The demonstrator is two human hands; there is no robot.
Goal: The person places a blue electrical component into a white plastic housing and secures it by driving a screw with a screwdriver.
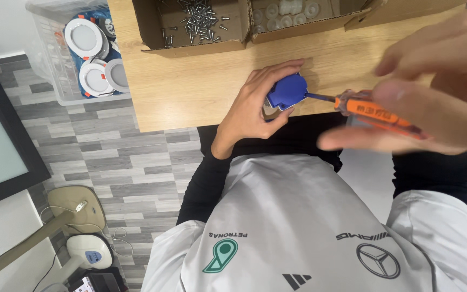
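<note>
Rounded blue plastic part (289,91), orange-handled screwdriver (377,112)

A blue plastic part (287,91) sits at the table edge, an orange-handled screwdriver (377,112) lying level, tip against it

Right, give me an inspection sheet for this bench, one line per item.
Surface: light wooden table, mostly bare near its front edge.
Job's things: small blue plastic part held at the table edge; orange-handled screwdriver with its tip at the part.
Clutter: cardboard box of screws; cardboard box of white plastic pieces.
Hands: left hand wraps the blue part; right hand grips the screwdriver, blurred.
Cables: thin wires on the floor at lower left.
Surroundings: clear bin of round white lamp fittings; grey plank floor; dark-framed panel.
</note>
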